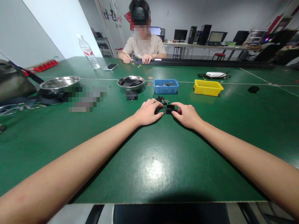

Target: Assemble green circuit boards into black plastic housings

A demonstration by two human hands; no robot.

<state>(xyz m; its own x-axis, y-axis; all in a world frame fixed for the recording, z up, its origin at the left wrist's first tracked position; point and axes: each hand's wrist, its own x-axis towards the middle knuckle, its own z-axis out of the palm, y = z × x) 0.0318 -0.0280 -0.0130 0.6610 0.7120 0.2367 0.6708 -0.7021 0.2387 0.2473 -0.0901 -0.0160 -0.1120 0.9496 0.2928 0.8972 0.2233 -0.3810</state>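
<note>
My left hand (147, 112) and my right hand (187, 114) meet over the green table (149, 161), fingers curled around a small black part (168, 109) held between them. Just behind it lies another small black piece with coloured bits (163, 100). Further back stand a steel bowl of black parts (130, 82), a loose black part (131, 95) in front of it, and a blue bin of small metal pieces (165, 86).
A yellow bin (207, 87) sits right of the blue one. A large steel bowl (59, 82), a bag (14, 82) and a water bottle (88, 52) are on the left. A person in a beige shirt (143, 46) works at the far side beside a phone (111, 66).
</note>
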